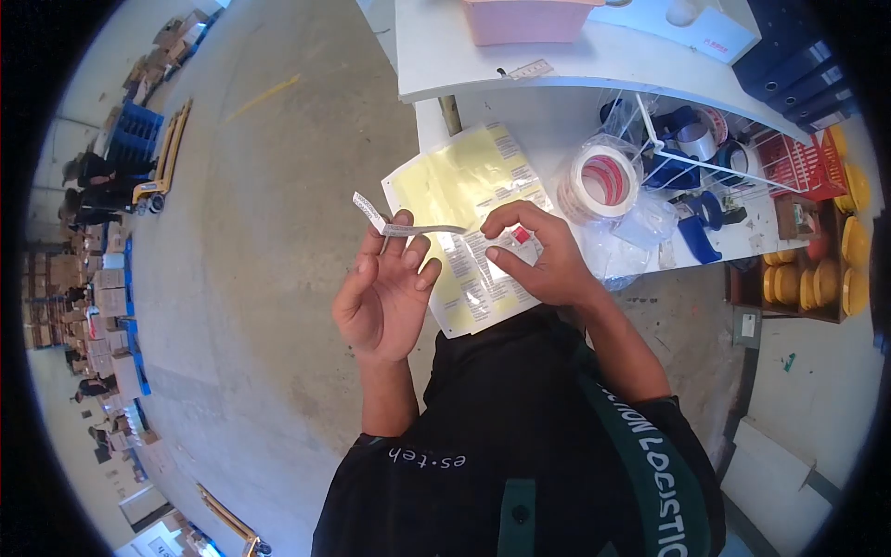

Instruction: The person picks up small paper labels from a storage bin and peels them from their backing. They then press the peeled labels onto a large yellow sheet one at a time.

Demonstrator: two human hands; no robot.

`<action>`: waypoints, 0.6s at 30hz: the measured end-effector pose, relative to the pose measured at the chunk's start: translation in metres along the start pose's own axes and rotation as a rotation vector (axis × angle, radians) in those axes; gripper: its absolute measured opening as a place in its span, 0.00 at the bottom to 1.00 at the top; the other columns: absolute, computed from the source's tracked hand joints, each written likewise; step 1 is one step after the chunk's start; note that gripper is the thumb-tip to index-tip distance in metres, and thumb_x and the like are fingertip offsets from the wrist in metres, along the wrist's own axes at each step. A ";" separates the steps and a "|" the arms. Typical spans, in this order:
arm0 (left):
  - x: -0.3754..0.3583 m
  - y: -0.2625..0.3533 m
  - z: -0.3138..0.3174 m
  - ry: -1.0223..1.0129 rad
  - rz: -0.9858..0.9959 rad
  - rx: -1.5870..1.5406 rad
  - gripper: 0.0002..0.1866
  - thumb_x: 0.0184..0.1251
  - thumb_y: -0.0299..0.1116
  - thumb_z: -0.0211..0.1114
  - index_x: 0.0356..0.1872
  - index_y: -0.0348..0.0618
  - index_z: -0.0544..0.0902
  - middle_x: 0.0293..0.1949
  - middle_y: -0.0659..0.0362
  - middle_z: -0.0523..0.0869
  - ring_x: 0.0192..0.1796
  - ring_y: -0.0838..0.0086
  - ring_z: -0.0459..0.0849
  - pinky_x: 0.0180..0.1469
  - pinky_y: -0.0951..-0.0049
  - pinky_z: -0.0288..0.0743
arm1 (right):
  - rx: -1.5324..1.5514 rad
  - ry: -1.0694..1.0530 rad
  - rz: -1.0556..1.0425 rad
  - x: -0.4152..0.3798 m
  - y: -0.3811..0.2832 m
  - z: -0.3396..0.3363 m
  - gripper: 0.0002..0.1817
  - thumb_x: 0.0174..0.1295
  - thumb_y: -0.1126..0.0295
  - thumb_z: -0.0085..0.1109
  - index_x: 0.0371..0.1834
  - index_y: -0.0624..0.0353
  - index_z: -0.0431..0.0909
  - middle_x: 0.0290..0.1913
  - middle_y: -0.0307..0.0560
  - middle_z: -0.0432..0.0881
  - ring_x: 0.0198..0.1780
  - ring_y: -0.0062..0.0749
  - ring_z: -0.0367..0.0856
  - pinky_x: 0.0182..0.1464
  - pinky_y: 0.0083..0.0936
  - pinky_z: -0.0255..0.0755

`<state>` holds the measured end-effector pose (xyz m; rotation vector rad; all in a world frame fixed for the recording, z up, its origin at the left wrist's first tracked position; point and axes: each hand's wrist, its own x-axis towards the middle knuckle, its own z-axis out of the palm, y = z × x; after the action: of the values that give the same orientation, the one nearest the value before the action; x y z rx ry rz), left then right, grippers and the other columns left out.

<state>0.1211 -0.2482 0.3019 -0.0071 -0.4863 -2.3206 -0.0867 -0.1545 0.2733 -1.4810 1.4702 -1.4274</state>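
The left hand (385, 297) is raised palm-up and half open, its fingers loosely curled, with a narrow white paper strip (394, 221) pinched at the fingertips; the strip runs from a free, bent end at the upper left across to the right, where it lies over the yellow sheet. The right hand (543, 255) is closed down on a small label (510, 243) with a red patch on it, thumb and forefinger pressing it against the sheet — the other fingers are folded over. Both hands are close together, just in front of the person's chest.

The yellow label sheet (464, 181) lies on the near edge of a white work table (557, 111), overhanging it toward the person; printed white labels sit in columns along its right side. Just right of the sheet, a roll of red-and-white tape (605, 181) lies inside a clear plastic bag (640, 227). Farther right stands a white wire rack (687, 153) holding more tape rolls, with a blue tape dispenser (698, 223) near it. A red plastic basket (794, 162) sits at the far right, and yellow round pieces (821, 278) are stacked in a bin below it. On the upper shelf rests a pink tub (524, 20).

To the left is bare concrete floor — stacked cartons (107, 278) and a yellow pallet truck (162, 162) line its far edge.
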 end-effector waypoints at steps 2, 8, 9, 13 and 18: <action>-0.001 0.000 0.003 0.004 -0.004 -0.005 0.26 0.71 0.34 0.59 0.69 0.41 0.72 0.66 0.55 0.73 0.50 0.72 0.70 0.48 0.69 0.65 | 0.023 0.016 0.045 0.001 -0.003 0.005 0.13 0.59 0.76 0.68 0.47 0.62 0.80 0.48 0.47 0.84 0.52 0.35 0.82 0.59 0.30 0.73; -0.004 0.000 0.007 -0.013 -0.019 -0.021 0.26 0.71 0.33 0.60 0.69 0.41 0.71 0.65 0.55 0.73 0.50 0.71 0.71 0.48 0.69 0.65 | -0.078 0.097 -0.025 0.007 -0.002 0.014 0.12 0.58 0.74 0.67 0.46 0.60 0.82 0.50 0.52 0.83 0.51 0.43 0.82 0.57 0.35 0.74; -0.004 0.000 0.007 -0.018 -0.021 -0.029 0.26 0.71 0.33 0.60 0.69 0.41 0.71 0.65 0.55 0.73 0.50 0.71 0.71 0.48 0.69 0.66 | -0.091 0.090 -0.072 0.008 0.004 0.015 0.11 0.58 0.75 0.67 0.45 0.60 0.82 0.49 0.51 0.83 0.51 0.43 0.82 0.57 0.35 0.74; -0.006 0.001 0.004 -0.013 -0.010 -0.033 0.26 0.71 0.34 0.60 0.69 0.41 0.71 0.65 0.55 0.73 0.51 0.71 0.72 0.49 0.69 0.66 | -0.058 0.061 -0.123 0.006 0.005 0.015 0.07 0.58 0.75 0.67 0.39 0.60 0.81 0.45 0.49 0.84 0.50 0.43 0.82 0.56 0.36 0.73; -0.010 0.004 -0.003 0.171 0.112 0.117 0.20 0.73 0.32 0.59 0.64 0.42 0.72 0.61 0.58 0.73 0.51 0.72 0.73 0.47 0.68 0.67 | -0.060 0.036 -0.090 0.001 -0.003 0.006 0.05 0.58 0.79 0.67 0.37 0.62 0.81 0.43 0.48 0.86 0.49 0.38 0.83 0.55 0.31 0.73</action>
<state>0.1312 -0.2449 0.2989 0.2137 -0.5201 -2.1577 -0.0802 -0.1569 0.2748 -1.5838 1.4975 -1.4812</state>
